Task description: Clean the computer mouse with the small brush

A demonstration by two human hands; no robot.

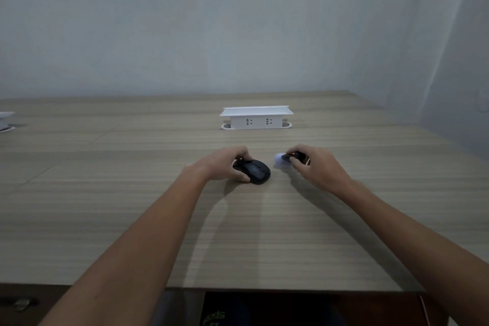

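A black computer mouse (255,171) lies on the wooden desk (132,193) near the middle. My left hand (227,164) grips its left side and back, fingers curled over the far edge. My right hand (315,164) is a short way to the right of the mouse and pinches a small brush (287,158) with a dark handle. Its pale bristle head points left toward the mouse and looks blurred. A narrow gap separates the bristles from the mouse.
A white pop-up socket box (256,118) stands on the desk behind the hands. Another white object (5,122) sits at the far left edge. The wall rises behind the desk, and the desk's front edge is close to my body.
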